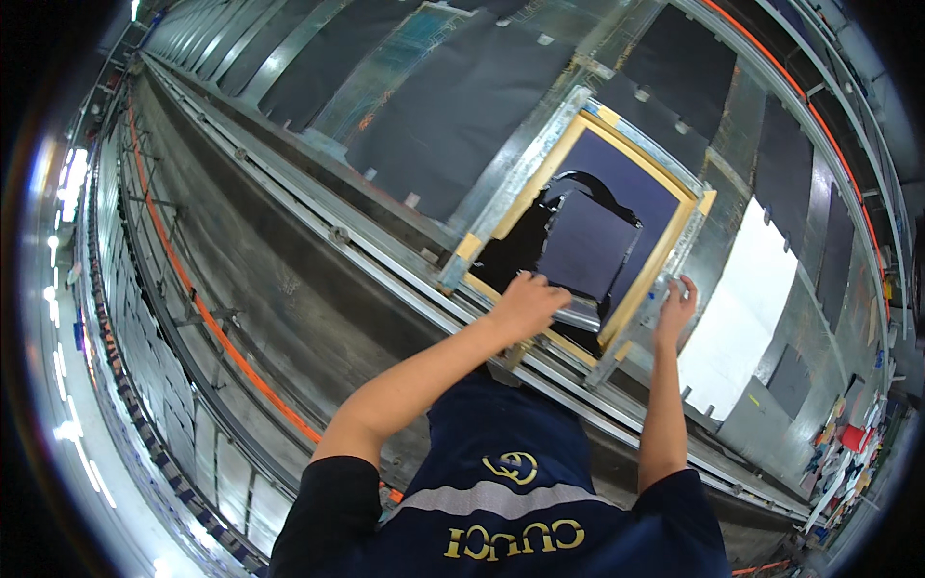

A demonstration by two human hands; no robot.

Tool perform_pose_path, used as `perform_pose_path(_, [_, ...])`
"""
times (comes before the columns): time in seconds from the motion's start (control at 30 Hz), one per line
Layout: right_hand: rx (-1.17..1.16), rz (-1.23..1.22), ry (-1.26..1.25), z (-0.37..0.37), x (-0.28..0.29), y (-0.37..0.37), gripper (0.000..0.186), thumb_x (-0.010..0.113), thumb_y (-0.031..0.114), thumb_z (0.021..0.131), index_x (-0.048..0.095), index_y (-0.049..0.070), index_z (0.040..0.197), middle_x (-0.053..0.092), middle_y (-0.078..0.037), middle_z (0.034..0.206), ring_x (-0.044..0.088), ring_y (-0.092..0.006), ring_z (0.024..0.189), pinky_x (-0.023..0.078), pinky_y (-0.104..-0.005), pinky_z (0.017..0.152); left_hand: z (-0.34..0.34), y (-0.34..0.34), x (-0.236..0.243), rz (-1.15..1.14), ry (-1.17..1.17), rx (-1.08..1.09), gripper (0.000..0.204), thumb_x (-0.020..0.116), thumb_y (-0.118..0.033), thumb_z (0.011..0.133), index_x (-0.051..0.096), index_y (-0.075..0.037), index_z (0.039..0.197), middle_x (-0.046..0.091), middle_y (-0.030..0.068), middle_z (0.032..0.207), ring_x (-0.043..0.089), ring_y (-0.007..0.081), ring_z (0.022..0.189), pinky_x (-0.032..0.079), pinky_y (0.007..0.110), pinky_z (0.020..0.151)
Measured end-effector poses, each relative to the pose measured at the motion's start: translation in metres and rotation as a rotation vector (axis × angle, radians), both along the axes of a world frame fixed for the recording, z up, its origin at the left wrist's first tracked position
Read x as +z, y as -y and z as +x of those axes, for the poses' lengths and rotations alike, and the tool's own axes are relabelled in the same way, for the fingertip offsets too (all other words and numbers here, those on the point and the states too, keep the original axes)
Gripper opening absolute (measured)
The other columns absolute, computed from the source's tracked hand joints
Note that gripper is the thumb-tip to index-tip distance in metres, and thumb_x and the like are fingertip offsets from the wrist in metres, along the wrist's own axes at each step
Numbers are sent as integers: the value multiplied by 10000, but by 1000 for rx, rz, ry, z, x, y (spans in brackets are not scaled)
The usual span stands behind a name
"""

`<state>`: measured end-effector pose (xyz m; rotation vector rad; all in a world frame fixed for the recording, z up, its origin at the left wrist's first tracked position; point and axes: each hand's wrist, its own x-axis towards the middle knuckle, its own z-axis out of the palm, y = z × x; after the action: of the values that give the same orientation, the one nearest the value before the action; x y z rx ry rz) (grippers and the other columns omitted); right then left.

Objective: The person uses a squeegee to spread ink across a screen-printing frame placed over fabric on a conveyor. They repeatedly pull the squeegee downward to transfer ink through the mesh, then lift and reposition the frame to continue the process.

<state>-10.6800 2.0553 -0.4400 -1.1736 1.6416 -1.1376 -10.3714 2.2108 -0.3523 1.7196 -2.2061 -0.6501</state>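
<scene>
A screen printing frame [696, 185] with yellow tape along its inner edges lies on the long table in front of me. Glossy black ink [515, 252] is spread over the left and near parts of its dark mesh [617, 173], around a duller rectangle. My left hand [528, 306] is closed on a squeegee [580, 315] at the near end of the mesh. Part of the squeegee is hidden under my fingers. Just off the frame's right side, my right hand [677, 310] is raised with its fingers apart and holds nothing.
Dark sheets [462, 106] lie in a row along the metal table. To the right of the frame is a white sheet [747, 313]. A metal rail [385, 270] runs along the table's near edge. Farther right sits a cluttered pile with a red item [854, 438].
</scene>
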Motion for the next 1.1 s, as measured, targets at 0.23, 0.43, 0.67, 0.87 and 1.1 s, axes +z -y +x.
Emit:
perform_pose_path(0.23, [-63,6,-239,-20,-3,-7,235,623,159,1035,646,65,1249,420,100,704,324,-21,581,231,-233,502,17,17,-8,28,-122,-245,399,741,-305,818,692,-79,1142,703,64,1119,640,243,1000,449,408,851])
perform_pose_path(0.43, [-234,170,-357,4,22,-1,307,598,401,1063,648,107,1136,372,91,663,314,-19,559,237,-223,496,23,32,-11,-31,-120,-255,203,621,-227,880,711,-70,971,690,38,858,593,201,883,382,367,766])
perform_pose_path(0.67, [-409,285,-423,1,25,9,395,577,534,1040,577,154,933,366,74,615,313,-37,493,230,-231,449,39,55,-6,59,-221,-293,180,631,-220,852,717,-64,881,657,47,796,569,208,809,368,378,707])
perform_pose_path(0.87, [-371,274,-471,-9,26,6,390,555,516,1058,542,164,891,365,68,598,319,-42,477,236,-239,427,39,50,-7,43,-198,-289,214,605,-222,871,734,-54,902,618,54,775,548,226,808,374,397,706])
perform_pose_path(1.1, [-371,247,-488,-1,25,6,402,558,512,1059,517,163,865,354,62,580,309,-48,466,246,-248,418,38,49,-7,42,-199,-299,207,611,-238,868,728,-68,888,584,35,751,536,227,801,369,410,722])
